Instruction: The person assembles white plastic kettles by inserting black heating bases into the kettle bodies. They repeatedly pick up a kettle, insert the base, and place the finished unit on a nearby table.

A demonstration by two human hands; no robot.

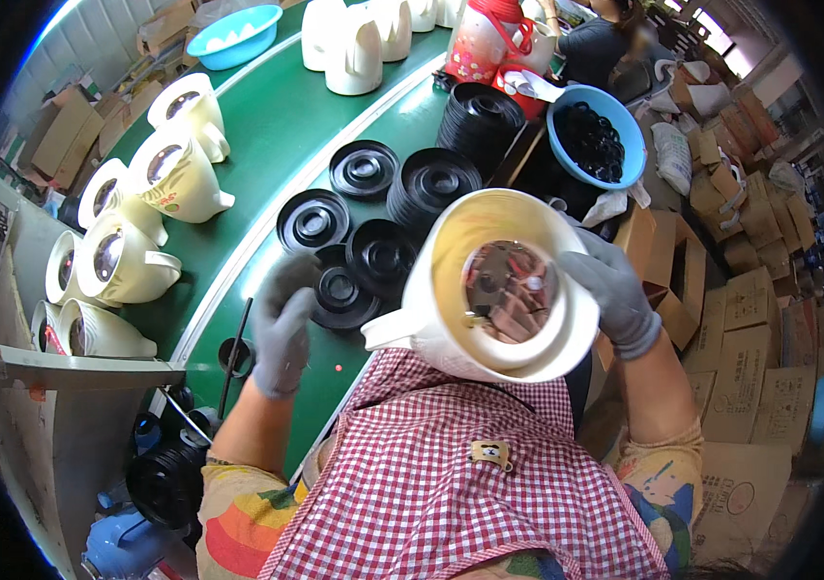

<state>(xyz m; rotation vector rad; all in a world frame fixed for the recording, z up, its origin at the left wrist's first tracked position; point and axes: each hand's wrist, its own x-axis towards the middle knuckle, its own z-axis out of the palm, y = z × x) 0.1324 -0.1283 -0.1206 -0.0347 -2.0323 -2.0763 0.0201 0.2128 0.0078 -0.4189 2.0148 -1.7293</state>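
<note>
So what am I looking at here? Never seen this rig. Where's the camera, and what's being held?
There's no robot: these are a person's own two hands, in grey gloves. The single picture comes from the left of two head-worn fisheye cameras looking down, so straight edges bend near the rim.

The right hand holds a cream jug-shaped body with its open end toward the camera. The left hand is beside some black ridged discs; blur hides whether it touches one.

The discs, some stacked, lie on a green table. More cream bodies stand at the left, and a blue basin of black rings is at the right.
</note>
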